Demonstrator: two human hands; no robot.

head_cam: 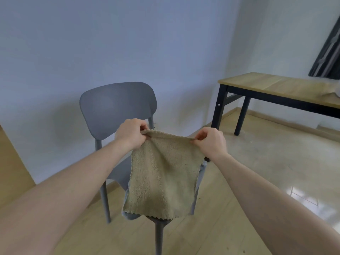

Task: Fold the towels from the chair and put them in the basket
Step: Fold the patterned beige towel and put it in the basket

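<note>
beige towel (163, 173), both hands pinching, grey chair (117, 105)

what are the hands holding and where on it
A beige towel, pinched at its two top corners: left hand on one, right hand on the other.

Towel (163, 173) is hanging over chair (117, 105) seat, blocking reach there. Chair back is standing behind. Table (276, 87) is sitting well right; floor (257, 162) between is lying open.

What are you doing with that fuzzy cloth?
A person is holding up a beige towel in front of a grey chair. The left hand pinches one top corner and the right hand pinches the other, so the towel hangs open and flat, not folded yet. A bit of another cloth peeks out behind it. No basket is in view.
</note>
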